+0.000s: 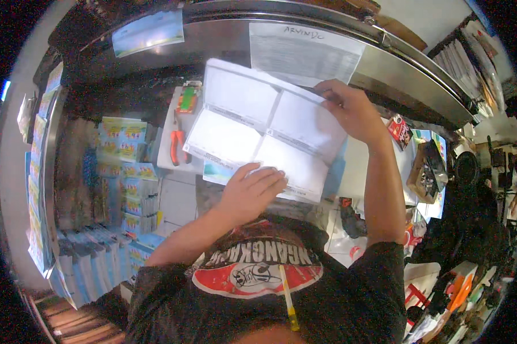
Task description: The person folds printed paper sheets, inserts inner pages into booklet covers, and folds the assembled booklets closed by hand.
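Note:
A white printed sheet (230, 135), divided into four panels, lies tilted in front of me over the white worktop; whether it is one sheet or a stack I cannot tell. My left hand (252, 192) rests on its near edge with the fingers stretched out flat. At the far right edge, my right hand (350, 109) has its fingers curled around the paper, the fingertips partly hidden. Under the near left part of the sheet, a blue-green printed sheet (215, 172) peeks out.
Pliers with orange-red handles (177, 148) lie left of the sheet, below a small green and orange item (187, 99). Stacks of printed booklets (139, 198) stand at left. A red pack (399, 132) and a brown box (425, 172) sit at right. A metal bar (212, 35) crosses behind.

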Motion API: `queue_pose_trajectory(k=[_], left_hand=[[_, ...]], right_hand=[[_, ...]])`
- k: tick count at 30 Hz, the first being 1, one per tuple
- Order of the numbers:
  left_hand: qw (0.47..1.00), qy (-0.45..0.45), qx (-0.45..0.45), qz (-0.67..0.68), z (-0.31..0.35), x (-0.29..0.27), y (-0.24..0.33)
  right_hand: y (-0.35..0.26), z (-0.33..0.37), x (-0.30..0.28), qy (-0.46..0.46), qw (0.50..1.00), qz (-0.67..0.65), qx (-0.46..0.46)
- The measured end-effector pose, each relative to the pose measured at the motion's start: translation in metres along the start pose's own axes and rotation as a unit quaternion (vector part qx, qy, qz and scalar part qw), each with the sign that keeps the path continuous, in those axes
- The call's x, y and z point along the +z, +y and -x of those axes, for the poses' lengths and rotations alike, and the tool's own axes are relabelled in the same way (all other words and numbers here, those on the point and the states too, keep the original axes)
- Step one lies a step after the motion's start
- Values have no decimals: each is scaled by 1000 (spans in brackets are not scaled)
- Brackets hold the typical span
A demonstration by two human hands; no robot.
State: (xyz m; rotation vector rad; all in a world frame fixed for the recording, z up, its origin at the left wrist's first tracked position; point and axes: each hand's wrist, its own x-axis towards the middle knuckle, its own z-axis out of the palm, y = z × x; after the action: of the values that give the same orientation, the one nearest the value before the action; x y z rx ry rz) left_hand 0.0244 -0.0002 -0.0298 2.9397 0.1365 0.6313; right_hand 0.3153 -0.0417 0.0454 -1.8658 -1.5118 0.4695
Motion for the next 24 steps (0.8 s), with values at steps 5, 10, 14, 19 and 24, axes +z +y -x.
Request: queue_pose_trajectory(k=[5, 10, 14, 19, 24], left_hand=[[996, 9, -52, 73, -31, -16, -14], [913, -140, -205, 325, -71, -41, -33], [878, -212, -252, 348, -79, -47, -40], [952, -154, -175, 196, -87, -46, -26], [896, -200, -215, 335, -104, -52, -36]], right_hand=[[-26, 10, -2, 15, 998, 26, -49], [-27, 21, -4, 36, 991, 65, -114], [-27, 27, -2, 19, 982, 96, -159], [-39, 39, -2, -7, 979, 117, -166], [-47, 45, -3, -45, 979, 125, -151]])
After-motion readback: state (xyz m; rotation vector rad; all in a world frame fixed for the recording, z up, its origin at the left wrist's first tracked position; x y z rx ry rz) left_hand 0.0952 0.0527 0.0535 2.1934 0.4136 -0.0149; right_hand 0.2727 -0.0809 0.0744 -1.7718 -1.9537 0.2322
